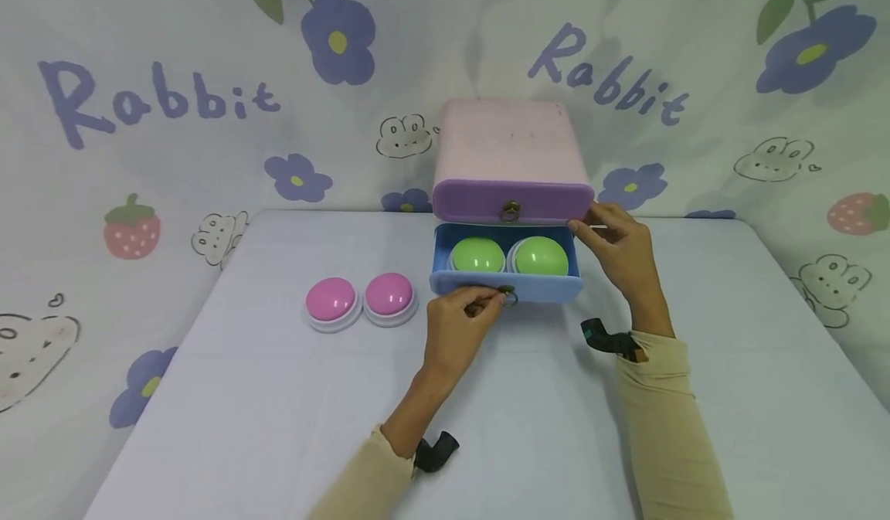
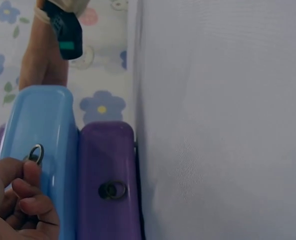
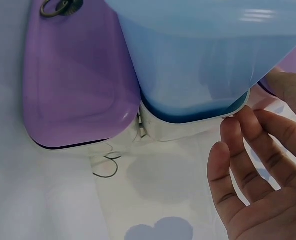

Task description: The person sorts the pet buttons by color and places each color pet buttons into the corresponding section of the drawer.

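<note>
Hanging behind white tabletop (image 1: 528,419), flowered cloth (image 1: 431,33); left fingers (image 2: 32,172) pinching drawer ring (image 2: 41,152), right fingers (image 3: 237,162) loose against cabinet (image 1: 511,141).

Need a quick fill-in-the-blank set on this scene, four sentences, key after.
1. The open light-blue plastic drawer holds two glossy, white-based round domes coloured ____.
2. On the white cloth-covered tabletop sit ____ glossy pink domes with white bases.
3. The person's ____ bare hand pinches the blue drawer's round metal ring pull.
4. Directly above the blue drawer, the closed rounded plastic drawer front is ____.

Missing words: green; two; left; purple.
</note>
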Demonstrator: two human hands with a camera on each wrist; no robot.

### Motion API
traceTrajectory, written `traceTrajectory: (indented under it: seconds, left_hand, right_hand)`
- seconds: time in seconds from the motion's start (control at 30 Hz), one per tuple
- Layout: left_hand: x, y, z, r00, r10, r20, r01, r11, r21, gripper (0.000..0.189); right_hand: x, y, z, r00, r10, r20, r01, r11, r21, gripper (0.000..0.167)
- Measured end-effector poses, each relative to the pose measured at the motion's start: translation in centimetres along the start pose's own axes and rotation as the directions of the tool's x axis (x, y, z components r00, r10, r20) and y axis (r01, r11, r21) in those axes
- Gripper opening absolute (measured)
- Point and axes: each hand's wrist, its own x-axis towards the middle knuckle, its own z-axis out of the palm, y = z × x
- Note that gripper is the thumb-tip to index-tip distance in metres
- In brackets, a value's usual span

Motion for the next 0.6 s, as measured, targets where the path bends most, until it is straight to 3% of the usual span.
traceTrajectory:
  seconds: [0.37,0.6]
  left_hand:
    - [1.0,-0.3,0.2,1.000,0.010,-0.004,-0.010,1.000,0.009,0.009]
    - [1.8,-0.6,0.5,1.000,0.013,0.000,-0.013,1.000,0.010,0.008]
  right_hand:
    - [0.1,0.2,0.2,1.000,-0.030,-0.003,0.030,0.999,0.035,0.042]
    - [0.1,0.0,0.1,1.000,-0.005,-0.009,0.005,1.000,0.016,0.042]
